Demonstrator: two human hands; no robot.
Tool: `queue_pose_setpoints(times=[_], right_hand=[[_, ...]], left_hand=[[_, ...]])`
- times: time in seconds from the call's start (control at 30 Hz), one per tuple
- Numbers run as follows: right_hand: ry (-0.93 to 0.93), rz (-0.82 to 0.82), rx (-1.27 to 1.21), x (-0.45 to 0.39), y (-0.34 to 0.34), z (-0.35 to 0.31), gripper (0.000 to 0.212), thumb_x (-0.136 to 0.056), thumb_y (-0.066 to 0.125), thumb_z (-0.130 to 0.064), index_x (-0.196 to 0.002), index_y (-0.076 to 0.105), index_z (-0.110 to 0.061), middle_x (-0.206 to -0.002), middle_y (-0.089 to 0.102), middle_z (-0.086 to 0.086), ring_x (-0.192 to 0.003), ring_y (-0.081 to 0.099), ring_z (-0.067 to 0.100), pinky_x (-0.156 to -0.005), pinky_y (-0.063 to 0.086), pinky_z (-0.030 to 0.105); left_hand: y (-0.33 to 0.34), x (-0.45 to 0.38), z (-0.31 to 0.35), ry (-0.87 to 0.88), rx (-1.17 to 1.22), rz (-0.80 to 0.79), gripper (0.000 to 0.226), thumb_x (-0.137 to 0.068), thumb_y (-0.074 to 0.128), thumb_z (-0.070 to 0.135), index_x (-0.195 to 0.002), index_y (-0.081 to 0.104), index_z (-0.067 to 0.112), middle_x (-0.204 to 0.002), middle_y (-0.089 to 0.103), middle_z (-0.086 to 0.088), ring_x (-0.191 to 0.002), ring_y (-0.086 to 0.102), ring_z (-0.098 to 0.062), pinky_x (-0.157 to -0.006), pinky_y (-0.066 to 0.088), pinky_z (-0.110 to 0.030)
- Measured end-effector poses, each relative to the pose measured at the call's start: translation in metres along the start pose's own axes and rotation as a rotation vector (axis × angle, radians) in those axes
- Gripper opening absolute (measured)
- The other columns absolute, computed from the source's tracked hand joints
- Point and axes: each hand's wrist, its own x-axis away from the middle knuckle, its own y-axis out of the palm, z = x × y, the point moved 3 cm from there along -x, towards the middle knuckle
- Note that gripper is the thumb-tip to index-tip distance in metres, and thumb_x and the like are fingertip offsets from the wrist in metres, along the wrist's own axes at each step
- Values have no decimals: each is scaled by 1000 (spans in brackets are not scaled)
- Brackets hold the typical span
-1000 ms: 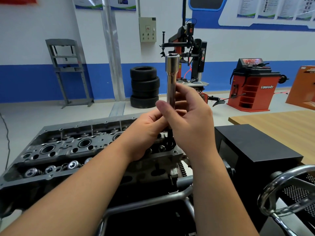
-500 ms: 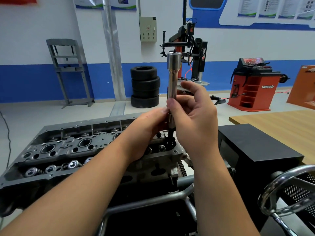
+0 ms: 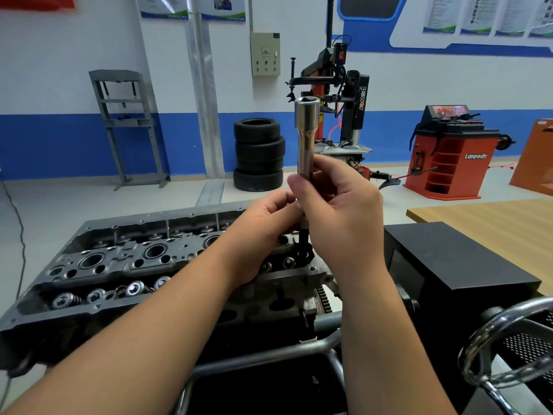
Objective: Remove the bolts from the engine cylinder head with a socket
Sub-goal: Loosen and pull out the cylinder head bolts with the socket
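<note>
While standing upright over the cylinder head [image 3: 125, 265], the socket [image 3: 305, 136] is pinched by both hands' fingers [image 3: 326, 172].

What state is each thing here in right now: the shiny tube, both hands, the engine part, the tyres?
Socket: upright, held above the cylinder head, open end up.
Right hand: fingers curled round the socket's lower part.
Left hand: fingers pinching at the socket's lower end.
Bolt: dark, hanging out below the socket, partly hidden.
Cylinder head: uncovered, valve springs showing.
Tyres: stacked on the floor.
</note>
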Motion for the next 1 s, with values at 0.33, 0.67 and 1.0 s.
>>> queue_pose_setpoints(times=[0.33,0.67,1.0], right_hand=[[58,107,-51,-14,13,-26,12,-90,73,-31,-93,70,-20,-73,62,-13,-73,61,8,-69,50,26],[62,143,-108,10,8,-4,22,-95,65,-21,-117,65,-20,-95,74,-7,-90,72,12,-80,59,41],[61,59,-84,8,7,-5,29,-90,71,-32,-117,64,-25,-100,70,-13,-95,69,12,-83,58,40]], left_hand=[[1,1,1,-43,13,-18,19,-107,54,24,-109,72,19,-95,78,2,-89,73,-10,-82,54,-26],[4,4,3,-93,51,-43,37,-113,40,29,-126,68,8,-112,77,-6,-102,72,-17,-83,55,-25],[4,3,4,-20,-23,4,26,-106,54,29,-121,70,14,-112,78,-6,-105,73,-19,-89,60,-27]])
